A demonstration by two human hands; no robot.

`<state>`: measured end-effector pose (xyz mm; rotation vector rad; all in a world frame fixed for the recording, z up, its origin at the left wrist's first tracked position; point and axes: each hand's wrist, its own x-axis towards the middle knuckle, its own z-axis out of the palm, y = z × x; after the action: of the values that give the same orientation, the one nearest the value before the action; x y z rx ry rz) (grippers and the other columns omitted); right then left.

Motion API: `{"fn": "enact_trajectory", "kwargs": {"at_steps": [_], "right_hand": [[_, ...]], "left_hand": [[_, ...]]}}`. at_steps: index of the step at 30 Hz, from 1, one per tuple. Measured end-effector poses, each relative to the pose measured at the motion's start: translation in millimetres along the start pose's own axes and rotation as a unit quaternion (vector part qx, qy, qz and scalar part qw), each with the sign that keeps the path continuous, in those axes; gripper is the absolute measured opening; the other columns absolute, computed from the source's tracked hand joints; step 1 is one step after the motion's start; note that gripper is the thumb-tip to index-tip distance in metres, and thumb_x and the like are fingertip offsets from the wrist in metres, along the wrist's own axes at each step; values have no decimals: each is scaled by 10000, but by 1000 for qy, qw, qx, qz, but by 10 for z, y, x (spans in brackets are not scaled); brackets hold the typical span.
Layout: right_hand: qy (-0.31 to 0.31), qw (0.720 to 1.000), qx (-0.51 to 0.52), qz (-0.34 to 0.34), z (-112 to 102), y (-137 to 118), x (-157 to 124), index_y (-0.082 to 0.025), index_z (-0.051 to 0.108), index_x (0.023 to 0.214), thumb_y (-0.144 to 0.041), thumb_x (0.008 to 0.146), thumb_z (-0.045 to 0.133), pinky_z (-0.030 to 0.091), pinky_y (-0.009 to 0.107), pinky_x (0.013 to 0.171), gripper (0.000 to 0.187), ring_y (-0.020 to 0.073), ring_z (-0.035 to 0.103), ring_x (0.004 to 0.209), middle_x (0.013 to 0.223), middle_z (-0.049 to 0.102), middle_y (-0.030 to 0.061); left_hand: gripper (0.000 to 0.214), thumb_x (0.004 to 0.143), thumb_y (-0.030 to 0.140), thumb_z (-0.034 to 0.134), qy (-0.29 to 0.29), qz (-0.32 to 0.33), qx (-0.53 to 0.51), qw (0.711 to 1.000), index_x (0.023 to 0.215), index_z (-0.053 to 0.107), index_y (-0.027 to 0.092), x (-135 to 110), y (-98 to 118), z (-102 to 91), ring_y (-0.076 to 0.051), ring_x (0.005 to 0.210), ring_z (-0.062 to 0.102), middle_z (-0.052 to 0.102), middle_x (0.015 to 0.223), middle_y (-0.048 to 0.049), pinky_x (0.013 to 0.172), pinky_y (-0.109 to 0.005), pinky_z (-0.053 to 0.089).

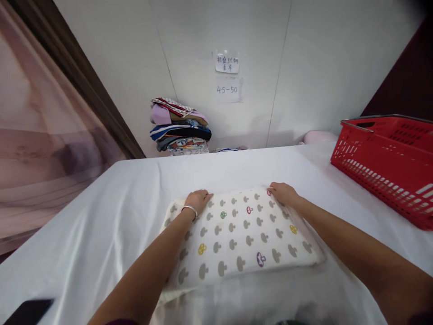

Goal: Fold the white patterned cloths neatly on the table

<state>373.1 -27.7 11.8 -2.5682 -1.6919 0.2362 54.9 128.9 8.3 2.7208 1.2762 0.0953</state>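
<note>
A folded white cloth [240, 230] printed with grey and a few coloured mushrooms lies flat in front of me. Its far right corner is pinched in my right hand [284, 194], fingers closed. At the far edge, toward the left, my left hand [198, 201] grips the same cloth; a bracelet circles that wrist. The fingertips of my left hand are partly hidden from this angle. At the near side the lower layers of the cloth blur together.
The white-covered table [135, 189] reaches to the wall. A red plastic basket [382, 162] stands at the right; a stack of folded fabrics [179, 126] sits beyond the far edge. A dark flat object [29, 311] lies near left, beside a pink curtain [50, 135].
</note>
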Motion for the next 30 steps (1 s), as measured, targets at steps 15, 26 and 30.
{"fn": "enact_trajectory", "kwargs": {"at_steps": [15, 26, 30], "right_hand": [[87, 993, -59, -58, 189, 106, -54, -169, 571, 883, -319, 905, 323, 367, 301, 699, 291, 229, 534, 931, 996, 603, 109], [52, 996, 22, -69, 213, 272, -10, -179, 607, 931, -421, 885, 320, 378, 299, 746, 378, 216, 558, 901, 952, 631, 95], [49, 997, 19, -59, 229, 283, -12, -192, 609, 844, -459, 877, 305, 375, 294, 674, 406, 213, 576, 826, 870, 644, 89]], "left_hand": [[422, 878, 497, 303, -12, -29, -28, 999, 837, 616, 217, -43, -135, -7, -194, 851, 582, 657, 901, -31, 816, -329, 387], [455, 834, 554, 364, 51, -118, -15, 992, 956, 622, 200, -240, -357, -6, -254, 1049, 498, 597, 1059, -84, 895, -378, 354], [601, 769, 632, 410, 64, -284, -36, 956, 1120, 539, 162, -501, -539, -62, -304, 1117, 467, 540, 1184, -151, 865, -403, 378]]}}
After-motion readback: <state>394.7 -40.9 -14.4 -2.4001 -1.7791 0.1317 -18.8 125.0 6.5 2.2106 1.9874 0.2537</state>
